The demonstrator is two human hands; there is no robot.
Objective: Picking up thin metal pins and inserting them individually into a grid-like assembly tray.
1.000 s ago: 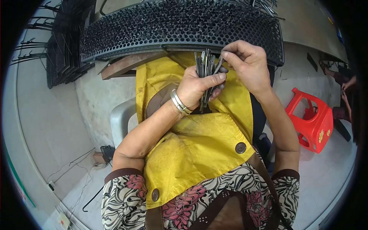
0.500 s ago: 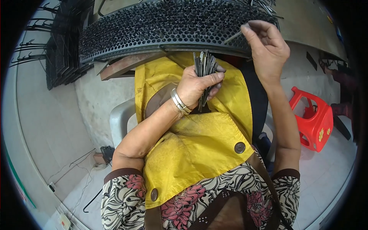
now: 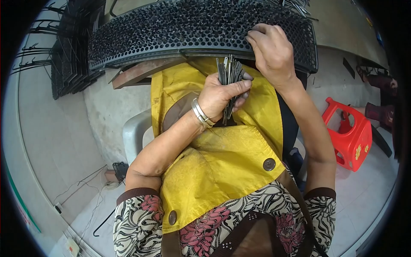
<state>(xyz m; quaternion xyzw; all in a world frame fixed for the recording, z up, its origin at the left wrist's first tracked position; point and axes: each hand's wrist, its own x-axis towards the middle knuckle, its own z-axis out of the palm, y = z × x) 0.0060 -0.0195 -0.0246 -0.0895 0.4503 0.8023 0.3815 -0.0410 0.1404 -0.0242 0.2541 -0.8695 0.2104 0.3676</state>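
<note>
My left hand [image 3: 216,96] is wrapped round a bundle of thin dark metal rods [image 3: 230,73], held upright over my lap. At the near side of a black perforated rack [image 3: 147,57], my right hand [image 3: 274,53] is bent over with its thumb and fingertips pinched together. Its fingertips are at the holes, and whatever they hold is hidden behind the fingers. Many of the rack's holes have small dark pieces standing in them, packed densely through the middle and left. Holes at its right end and along the near edge look bare.
A yellow apron [image 3: 222,154] covers my lap. The rack rests above a wooden beam [image 3: 145,73]. Stacked black racks with hooked rods [image 3: 70,55] stand at the left. A red plastic stool [image 3: 361,143] is at the right, near another person's legs [image 3: 381,113]. Loose rods [image 3: 295,6] lie behind the rack.
My right hand has moved left and down onto the rack, its fingers closing together. The thin rod it pinched before no longer shows. My left hand and its bundle have stayed nearly still.
</note>
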